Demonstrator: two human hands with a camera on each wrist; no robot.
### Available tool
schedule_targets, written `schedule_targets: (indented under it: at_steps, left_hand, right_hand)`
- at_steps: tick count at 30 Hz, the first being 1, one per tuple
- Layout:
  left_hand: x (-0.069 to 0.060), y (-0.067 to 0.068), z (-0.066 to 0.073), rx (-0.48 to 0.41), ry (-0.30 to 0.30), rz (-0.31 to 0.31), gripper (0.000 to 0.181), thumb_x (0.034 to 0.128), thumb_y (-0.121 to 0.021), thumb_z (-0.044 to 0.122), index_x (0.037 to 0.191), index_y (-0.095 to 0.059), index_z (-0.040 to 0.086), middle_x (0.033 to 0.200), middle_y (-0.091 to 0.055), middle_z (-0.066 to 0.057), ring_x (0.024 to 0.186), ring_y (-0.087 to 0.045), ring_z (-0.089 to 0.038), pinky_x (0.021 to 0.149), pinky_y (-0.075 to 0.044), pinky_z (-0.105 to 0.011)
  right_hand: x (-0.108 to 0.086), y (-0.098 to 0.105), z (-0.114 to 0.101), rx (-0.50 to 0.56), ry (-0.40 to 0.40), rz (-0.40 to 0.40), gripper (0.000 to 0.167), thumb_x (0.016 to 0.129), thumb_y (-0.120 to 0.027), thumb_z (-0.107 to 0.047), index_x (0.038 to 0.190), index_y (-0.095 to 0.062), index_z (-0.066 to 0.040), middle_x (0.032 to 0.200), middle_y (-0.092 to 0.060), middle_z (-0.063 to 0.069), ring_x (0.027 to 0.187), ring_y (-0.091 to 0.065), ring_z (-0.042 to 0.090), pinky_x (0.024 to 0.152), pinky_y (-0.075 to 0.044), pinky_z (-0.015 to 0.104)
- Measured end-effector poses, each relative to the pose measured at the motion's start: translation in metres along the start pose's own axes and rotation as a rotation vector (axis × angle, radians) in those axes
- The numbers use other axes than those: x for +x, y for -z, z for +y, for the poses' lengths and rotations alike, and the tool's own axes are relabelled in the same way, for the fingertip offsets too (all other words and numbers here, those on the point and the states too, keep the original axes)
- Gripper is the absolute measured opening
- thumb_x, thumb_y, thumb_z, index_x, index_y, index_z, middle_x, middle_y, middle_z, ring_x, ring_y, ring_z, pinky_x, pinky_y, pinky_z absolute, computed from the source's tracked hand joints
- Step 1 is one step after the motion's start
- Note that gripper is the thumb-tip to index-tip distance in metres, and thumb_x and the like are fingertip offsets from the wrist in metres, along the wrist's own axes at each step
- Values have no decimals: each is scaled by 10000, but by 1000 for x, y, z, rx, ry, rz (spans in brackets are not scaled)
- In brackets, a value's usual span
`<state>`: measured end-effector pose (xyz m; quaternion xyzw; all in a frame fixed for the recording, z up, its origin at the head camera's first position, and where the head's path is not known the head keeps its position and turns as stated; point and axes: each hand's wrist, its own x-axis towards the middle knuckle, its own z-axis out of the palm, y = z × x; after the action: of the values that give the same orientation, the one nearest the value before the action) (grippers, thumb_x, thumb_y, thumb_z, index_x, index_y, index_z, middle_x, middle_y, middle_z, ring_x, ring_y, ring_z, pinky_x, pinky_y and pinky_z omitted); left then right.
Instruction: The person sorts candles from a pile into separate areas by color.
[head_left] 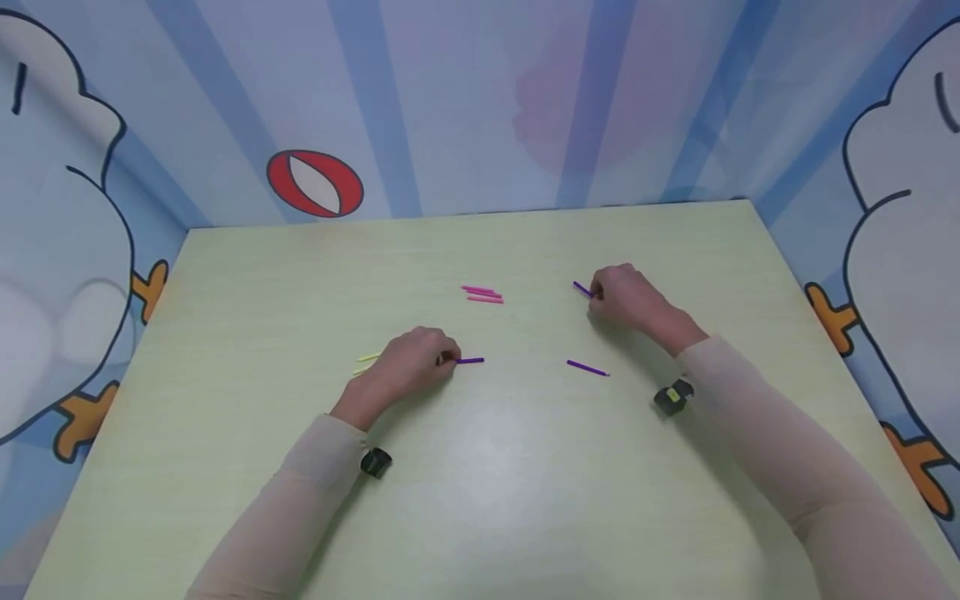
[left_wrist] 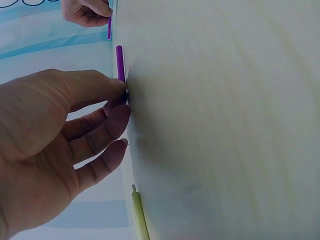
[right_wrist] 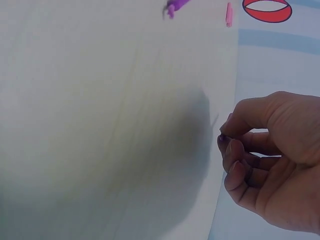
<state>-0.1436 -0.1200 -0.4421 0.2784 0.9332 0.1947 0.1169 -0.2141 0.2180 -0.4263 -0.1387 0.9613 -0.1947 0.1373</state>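
Between thumb and fingertips my left hand [head_left: 412,362] pinches a thin purple candle [head_left: 472,361], whose free end points right in the head view. The left wrist view shows this candle [left_wrist: 120,62] standing out past the thumb. Farther back on the right, my right hand [head_left: 630,300] pinches another purple candle [head_left: 581,288]; in the right wrist view the fingertips mostly hide it. A third purple candle [head_left: 587,367] lies on the table between the hands, nearer the right one. Yellow candles [head_left: 367,358] lie beside the left hand, which partly covers them.
Three pink candles [head_left: 483,298] lie close together toward the back of the pale table [head_left: 510,517]. A printed backdrop [head_left: 465,108] rises behind the table's far edge and along both sides. Small black devices [head_left: 376,462] sit at both wrists.
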Motion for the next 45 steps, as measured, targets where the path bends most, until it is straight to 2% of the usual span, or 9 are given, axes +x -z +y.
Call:
schedule_targets:
  at_steps: [13, 32, 40, 45]
  left_hand:
    - [1, 0, -1, -10, 10, -10, 146, 928, -651, 78, 1006, -774, 85, 913, -698, -14, 818, -587, -157, 725, -506, -332]
    - [1, 2, 2, -14, 22, -18, 143, 932, -660, 85, 1018, -775, 86, 928, -701, -15, 848, -598, -165, 755, -512, -343]
    - [2, -1, -2, -13, 24, -20, 137, 932, -658, 88, 1008, -772, 92, 918, -698, -6, 839, -594, -160, 746, -508, -343]
    - [1, 0, -1, -16, 24, -20, 139, 933, -659, 91, 1013, -772, 94, 926, -696, -8, 836, -595, -155, 743, -508, -336]
  right_hand:
    - [-17, -5, -4, 16, 35, -2, 198, 893, -604, -25, 1041, -685, 79, 897, -665, 158, 744, -572, 236, 679, -483, 356]
    - [-56, -11, -13, -3, 77, -1, 160, 902, -660, -32, 1016, -707, 69, 863, -663, 115, 750, -567, 218, 697, -498, 341]
    - [-65, -14, -16, 9, 84, -12, 162, 900, -655, -30, 1017, -707, 69, 868, -667, 104, 773, -585, 214, 721, -517, 352]
    - [-69, -19, -14, 27, 98, -18, 144, 884, -647, -14, 990, -707, 62, 837, -653, 83, 744, -572, 198, 688, -506, 334]
